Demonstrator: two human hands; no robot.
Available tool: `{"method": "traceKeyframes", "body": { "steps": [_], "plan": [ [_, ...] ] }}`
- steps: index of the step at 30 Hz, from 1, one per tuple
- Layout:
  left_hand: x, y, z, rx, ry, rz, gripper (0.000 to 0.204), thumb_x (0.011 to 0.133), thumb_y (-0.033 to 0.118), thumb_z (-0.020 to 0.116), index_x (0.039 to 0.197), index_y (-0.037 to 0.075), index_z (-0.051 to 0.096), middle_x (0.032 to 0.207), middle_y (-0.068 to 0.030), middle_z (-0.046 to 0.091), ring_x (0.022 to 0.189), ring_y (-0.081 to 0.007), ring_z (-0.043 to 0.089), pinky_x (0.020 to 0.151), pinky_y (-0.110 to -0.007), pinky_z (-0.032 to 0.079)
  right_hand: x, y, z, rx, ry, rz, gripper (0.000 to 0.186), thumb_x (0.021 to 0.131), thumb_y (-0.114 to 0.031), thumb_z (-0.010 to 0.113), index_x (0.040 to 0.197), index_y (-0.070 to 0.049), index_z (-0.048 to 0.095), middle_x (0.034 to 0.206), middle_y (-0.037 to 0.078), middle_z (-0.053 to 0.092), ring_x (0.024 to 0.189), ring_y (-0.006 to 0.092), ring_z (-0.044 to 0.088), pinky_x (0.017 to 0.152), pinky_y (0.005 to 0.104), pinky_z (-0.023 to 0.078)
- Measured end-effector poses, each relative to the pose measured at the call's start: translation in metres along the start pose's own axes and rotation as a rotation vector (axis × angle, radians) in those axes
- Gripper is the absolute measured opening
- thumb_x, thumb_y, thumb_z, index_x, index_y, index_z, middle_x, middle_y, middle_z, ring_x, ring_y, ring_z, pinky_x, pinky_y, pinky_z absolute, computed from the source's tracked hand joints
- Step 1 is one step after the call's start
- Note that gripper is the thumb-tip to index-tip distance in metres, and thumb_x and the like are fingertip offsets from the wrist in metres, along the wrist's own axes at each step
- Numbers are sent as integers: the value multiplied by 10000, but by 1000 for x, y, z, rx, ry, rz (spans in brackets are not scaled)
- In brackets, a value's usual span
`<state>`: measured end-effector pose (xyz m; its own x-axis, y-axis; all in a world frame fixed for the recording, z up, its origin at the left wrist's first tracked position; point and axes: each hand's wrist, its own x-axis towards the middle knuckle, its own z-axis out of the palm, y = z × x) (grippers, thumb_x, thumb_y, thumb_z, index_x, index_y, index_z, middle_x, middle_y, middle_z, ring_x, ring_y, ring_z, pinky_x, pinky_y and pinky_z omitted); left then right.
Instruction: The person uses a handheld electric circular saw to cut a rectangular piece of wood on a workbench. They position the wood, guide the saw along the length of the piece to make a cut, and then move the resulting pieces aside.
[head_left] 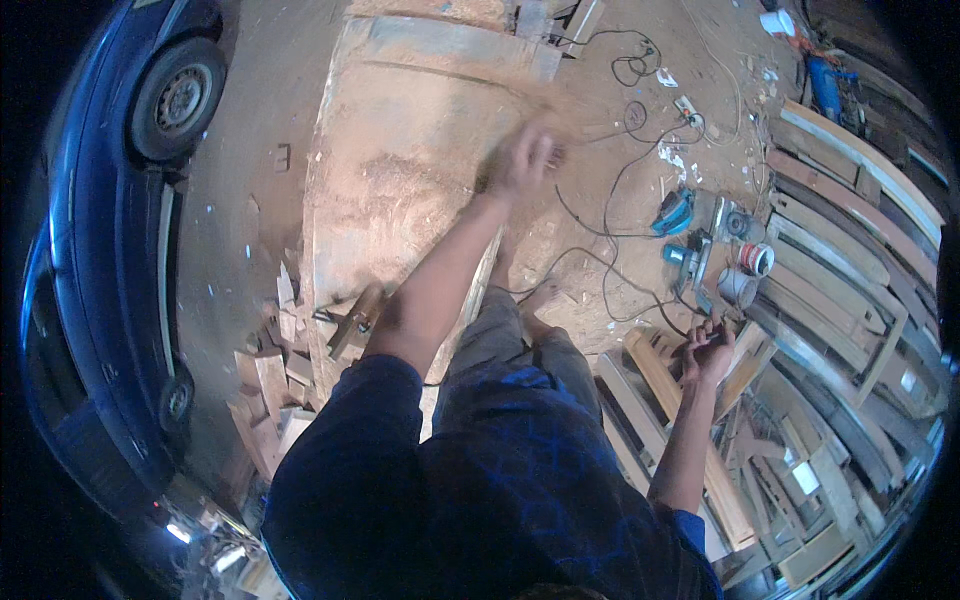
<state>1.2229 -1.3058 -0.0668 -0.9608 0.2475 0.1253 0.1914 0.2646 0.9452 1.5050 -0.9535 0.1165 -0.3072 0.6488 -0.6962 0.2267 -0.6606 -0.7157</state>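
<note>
Head view, only one I've got: my left hand (522, 165) is over the upper right edge of the broad, flat wooden table (345, 230) coated in pale orange sawdust (400, 175). Left fingers (543, 150) are too blurred to read; can't tell if they're wide, narrow or holding something. Brownish smear right at the fingertips, can't identify it. Can't confirm contact with the table either.

Table lies ahead of me and to the left of my legs, sawdust thickest around its middle. Brown wooden tool with dark metal parts (362, 315) rests at the near end, just left of my left forearm.

My right hand (708, 358) is out to the right, well apart from the left one, palm partly up, fingers loosely curled. Can't tell if anything sits in them. Nearest stuff: teal-and-grey power tool (690, 262) just beyond, a second teal power tool with a dark body (672, 212) further up, white round tub with a red band (756, 260) beside them. Thin black cable (612, 235) loops over the dusty brown floor (590, 290). Long stacked timber pieces (830, 250) fill the right side. Dark blue car (95, 230) along the left.
</note>
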Motion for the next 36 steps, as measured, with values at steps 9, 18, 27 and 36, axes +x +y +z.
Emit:
{"method": "traceKeyframes", "body": {
  "steps": [9,18,27,36],
  "plan": [
    [-98,-68,-143,1033,657,-584,518,1037,361,513,1455,56,541,1487,-281,518,1396,-497,435,1211,-571,280,-25,-29,29,-30,-5,13,322,1073,-278,490,1219,-30,633,648,-33,430,510,93,357,535,285,351],
    [-35,101,91,569,64,311,384,1041,329,514,1235,35,668,1406,-247,591,1388,-431,479,1211,-540,291,-61,-28,81,132,-370,127,246,1017,-238,599,1173,-50,628,839,27,580,721,146,537,677,291,476],
    [-62,212,133,-232,-611,-251,424,1083,393,519,1091,49,765,707,9,575,695,-136,553,690,-334,479,109,-32,101,524,-525,228,105,1025,-131,475,1062,-58,540,840,75,563,627,155,476,576,297,443],
    [-52,142,163,-47,-659,-651,371,1059,335,555,1117,30,759,1021,-159,765,1023,-261,721,917,-376,521,381,-120,103,55,-159,273,237,1062,-171,506,828,-166,472,647,-50,365,493,93,321,459,268,322]
  ]
}}
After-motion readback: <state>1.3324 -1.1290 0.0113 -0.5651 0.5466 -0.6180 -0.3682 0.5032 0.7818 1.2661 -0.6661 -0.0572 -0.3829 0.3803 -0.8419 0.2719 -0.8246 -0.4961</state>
